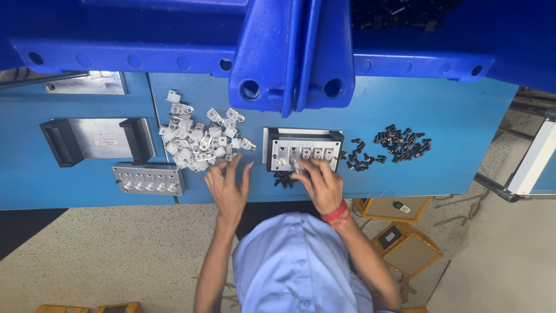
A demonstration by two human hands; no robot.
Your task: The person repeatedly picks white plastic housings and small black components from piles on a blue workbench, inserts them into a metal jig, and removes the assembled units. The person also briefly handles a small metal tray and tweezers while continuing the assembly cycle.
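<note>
My left hand (229, 186) lies spread on the blue table (463, 127), its fingertips at the near edge of a pile of small silvery metal parts (197, 139). It holds nothing. My right hand (319, 184), with a red band at the wrist, rests at the front of a grey metal fixture (304, 148) that has a row of sockets. Its fingers pinch a small silvery part (298, 167) against the fixture's front edge. A few black screws (282, 181) lie just below the fixture, between my hands.
A second grey fixture (149, 178) sits at the left, below a metal holder with black ends (98, 141). Loose black screws (399, 144) are scattered right of the fixture. Blue plastic crates (292, 52) overhang the table's far side. Cardboard boxes (405, 246) stand on the floor.
</note>
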